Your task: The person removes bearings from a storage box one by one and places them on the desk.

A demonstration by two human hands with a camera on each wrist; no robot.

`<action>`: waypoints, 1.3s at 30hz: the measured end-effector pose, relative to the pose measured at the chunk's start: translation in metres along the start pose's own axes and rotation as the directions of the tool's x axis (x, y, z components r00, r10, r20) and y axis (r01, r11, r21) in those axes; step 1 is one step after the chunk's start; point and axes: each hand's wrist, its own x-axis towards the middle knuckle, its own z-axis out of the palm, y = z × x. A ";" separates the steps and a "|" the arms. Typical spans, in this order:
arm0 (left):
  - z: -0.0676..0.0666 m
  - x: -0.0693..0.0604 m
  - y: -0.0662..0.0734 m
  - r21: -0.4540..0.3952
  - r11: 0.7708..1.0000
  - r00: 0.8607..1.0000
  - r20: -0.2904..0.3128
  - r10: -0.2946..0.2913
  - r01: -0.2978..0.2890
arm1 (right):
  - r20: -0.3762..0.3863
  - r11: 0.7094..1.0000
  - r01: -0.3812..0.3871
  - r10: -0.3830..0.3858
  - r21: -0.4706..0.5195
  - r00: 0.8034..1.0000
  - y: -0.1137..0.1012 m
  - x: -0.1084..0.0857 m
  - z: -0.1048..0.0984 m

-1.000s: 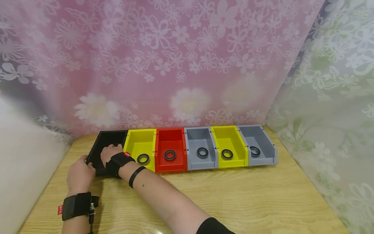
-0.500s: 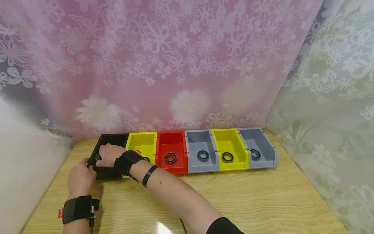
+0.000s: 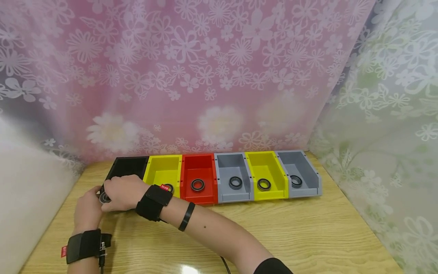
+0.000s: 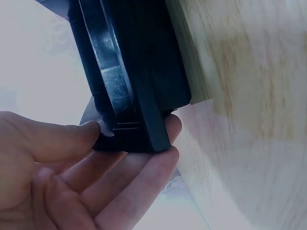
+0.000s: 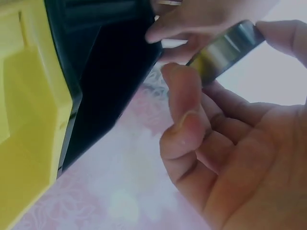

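Observation:
My left hand [image 3: 88, 211] grips the front corner of the black bin [image 3: 129, 167] at the row's left end. In the left wrist view, the thumb lies on the bin's rim and the fingers curl beneath. Just in front of that bin, my right hand [image 3: 124, 193] pinches a ball bearing [image 5: 218, 55] between thumb and fingers, close to the left hand. The right wrist view shows the bearing edge-on, outside the black bin. Most of the bin's front is hidden behind the right hand in the head view.
Rightward run a yellow bin [image 3: 163, 163], a red bin [image 3: 198, 161], a grey bin [image 3: 230, 160], another yellow bin [image 3: 261, 160] and another grey bin [image 3: 291, 158]. Each holds one bearing. The row stands on a wooden table [image 3: 273, 232], before a floral curtain [image 3: 205, 76].
My right hand has come out of the black bin toward its front, bringing the bearing with it. The left hand has stayed at the bin's corner.

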 end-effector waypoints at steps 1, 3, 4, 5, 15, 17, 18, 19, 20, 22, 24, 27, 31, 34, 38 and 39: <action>0.000 0.000 0.000 -0.002 1.000 1.000 0.004 -0.002 0.002 | 0.000 1.000 0.012 -0.012 -0.004 1.000 -0.002 -0.004 0.001; -0.001 0.001 0.000 -0.006 1.000 1.000 0.003 -0.009 0.009 | -0.001 0.999 0.031 -0.031 -0.011 1.000 -0.004 -0.011 0.005; -0.001 0.002 0.000 -0.008 1.000 1.000 0.005 -0.015 0.015 | 0.001 0.999 0.038 -0.038 -0.014 0.999 -0.005 -0.014 0.007; -0.001 0.002 0.000 -0.015 1.000 1.000 0.011 -0.025 0.025 | 0.001 0.999 0.048 -0.048 -0.022 0.999 -0.006 -0.017 0.009; -0.001 0.000 0.000 -0.029 0.998 0.998 0.027 -0.048 0.049 | 0.009 0.993 0.116 -0.116 -0.035 0.993 -0.009 -0.033 0.041; -0.002 0.001 0.001 -0.031 0.998 0.998 0.028 -0.049 0.050 | 0.017 0.993 0.113 -0.112 -0.040 0.994 -0.010 -0.033 0.047; -0.002 0.000 0.001 -0.029 0.998 0.998 0.029 -0.048 0.049 | 0.025 0.993 0.108 -0.107 -0.037 0.994 -0.011 -0.032 0.050; -0.002 0.000 0.002 -0.029 0.998 0.998 0.033 -0.050 0.051 | 0.031 0.993 0.107 -0.106 -0.042 0.994 -0.011 -0.031 0.054; -0.002 0.000 0.002 -0.030 0.998 0.998 0.036 -0.050 0.052 | 0.037 0.994 0.104 -0.102 -0.047 0.994 -0.012 -0.031 0.057; -0.003 0.000 0.003 -0.028 0.998 0.998 0.037 -0.051 0.052 | 0.049 0.994 0.096 -0.094 -0.055 0.994 -0.013 -0.030 0.064; -0.003 -0.001 0.004 -0.027 0.998 0.998 0.038 -0.050 0.051 | 0.048 0.993 0.094 -0.091 -0.070 0.995 -0.014 -0.028 0.070; -0.003 -0.001 0.004 -0.022 0.998 0.998 0.034 -0.052 0.053 | 0.037 0.992 0.093 -0.090 -0.089 0.995 -0.014 -0.027 0.079; -0.003 0.000 0.004 -0.016 0.998 0.997 0.037 -0.067 0.068 | 0.025 0.990 0.094 -0.092 -0.102 0.995 -0.016 -0.023 0.086; -0.004 0.002 0.005 -0.012 0.997 0.996 0.046 -0.082 0.083 | 0.025 0.990 0.097 -0.096 -0.098 0.995 -0.018 -0.020 0.091; -0.004 0.002 0.005 -0.006 0.996 0.994 0.058 -0.088 0.089 | 0.021 0.990 0.102 -0.100 -0.098 0.995 -0.021 -0.019 0.093; -0.004 0.001 0.005 -0.006 0.996 0.994 0.061 -0.092 0.092 | 0.022 0.990 0.104 -0.102 -0.097 0.995 -0.022 -0.020 0.093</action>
